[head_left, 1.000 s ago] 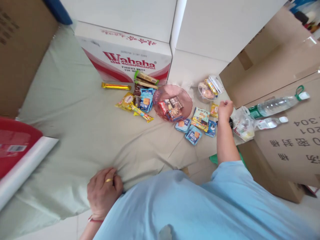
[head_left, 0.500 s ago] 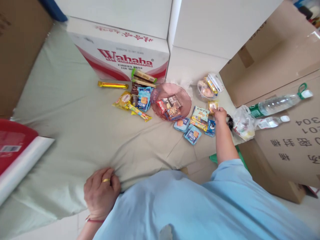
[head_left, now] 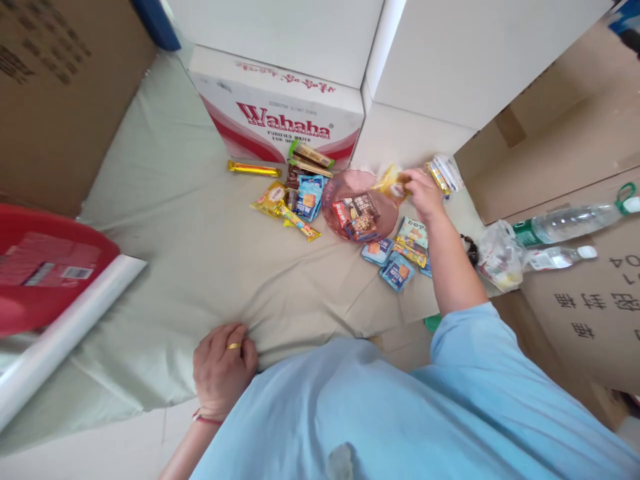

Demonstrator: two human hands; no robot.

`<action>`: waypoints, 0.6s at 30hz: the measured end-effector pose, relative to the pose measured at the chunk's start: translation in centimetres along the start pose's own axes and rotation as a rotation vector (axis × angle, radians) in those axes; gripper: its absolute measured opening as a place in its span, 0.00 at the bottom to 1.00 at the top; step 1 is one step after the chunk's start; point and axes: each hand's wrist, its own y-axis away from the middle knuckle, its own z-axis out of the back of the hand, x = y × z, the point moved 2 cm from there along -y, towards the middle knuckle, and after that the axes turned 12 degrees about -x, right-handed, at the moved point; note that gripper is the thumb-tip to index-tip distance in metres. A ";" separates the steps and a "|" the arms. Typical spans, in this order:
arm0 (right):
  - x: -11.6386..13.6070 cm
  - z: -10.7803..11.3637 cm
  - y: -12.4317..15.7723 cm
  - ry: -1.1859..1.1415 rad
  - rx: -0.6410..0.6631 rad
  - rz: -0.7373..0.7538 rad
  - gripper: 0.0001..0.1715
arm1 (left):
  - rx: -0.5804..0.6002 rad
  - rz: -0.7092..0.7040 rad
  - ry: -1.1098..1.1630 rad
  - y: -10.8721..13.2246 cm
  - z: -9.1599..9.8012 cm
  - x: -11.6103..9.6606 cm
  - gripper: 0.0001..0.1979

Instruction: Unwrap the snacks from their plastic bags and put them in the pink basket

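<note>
My right hand [head_left: 425,193] pinches a yellow snack packet [head_left: 391,185] and holds it over the right rim of a pink glass bowl [head_left: 336,190]. Inside the bowl lie several snack packets, red and dark brown [head_left: 364,212]. Blue cracker packets [head_left: 397,271] and a pale green packet [head_left: 413,231] lie just right of the bowl, below my right forearm. My left hand [head_left: 225,365], with a ring on one finger, rests on the front edge of the cloth-covered surface [head_left: 200,267]; its fingers are curled and I see nothing in them.
Left of the bowl are blue packets [head_left: 309,200], a yellow packet [head_left: 273,198] and a long yellow stick packet [head_left: 255,169]. A Wahaha carton [head_left: 280,113] stands behind. Plastic bottles [head_left: 570,223] and a clear bag [head_left: 501,257] are at right, a red basin [head_left: 55,273] at left.
My right hand has lifted the yellow packet from the right side and carried it left and away from me to the bowl's rim. My left hand stays on the cloth edge; the view has shifted.
</note>
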 end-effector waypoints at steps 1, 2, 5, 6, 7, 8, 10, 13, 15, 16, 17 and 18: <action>1.1 -2.2 -0.7 0.038 0.061 0.078 0.15 | 0.005 0.013 0.006 0.1 0.0 0.0 0.12; 1.9 -4.3 -1.3 0.091 0.120 0.146 0.15 | 0.009 0.026 0.011 0.2 -0.1 0.1 0.13; 3.2 -9.6 -1.9 0.305 0.293 0.262 0.14 | 0.011 0.047 0.023 0.4 -0.2 0.2 0.13; 3.4 -10.9 -1.6 0.389 0.327 0.288 0.14 | 0.010 0.051 0.027 0.4 -0.2 0.2 0.13; 3.4 -11.8 -1.2 0.470 0.334 0.316 0.13 | 0.009 0.055 0.031 0.5 -0.2 0.2 0.13; 3.4 -12.5 -0.5 0.543 0.312 0.348 0.14 | 0.008 0.059 0.037 0.6 -0.2 0.3 0.13; 3.5 -13.2 0.9 0.642 0.206 0.424 0.17 | 0.010 0.063 0.047 0.7 -0.2 0.3 0.13; 3.8 -13.9 2.6 0.667 0.025 0.508 0.21 | 0.003 0.055 0.049 0.8 -0.2 0.4 0.13; 3.8 -14.3 2.6 0.618 -0.028 0.502 0.21 | -0.013 0.047 0.048 0.8 -0.2 0.5 0.12; 3.7 -14.3 2.2 0.576 -0.034 0.486 0.21 | -0.022 0.041 0.047 0.7 -0.1 0.5 0.12; 3.5 -14.0 1.6 0.525 -0.037 0.469 0.21 | -0.027 0.032 0.046 0.7 -0.1 0.5 0.12; 3.1 -13.4 0.9 0.468 -0.050 0.453 0.21 | -0.028 0.021 0.044 0.6 -0.1 0.5 0.12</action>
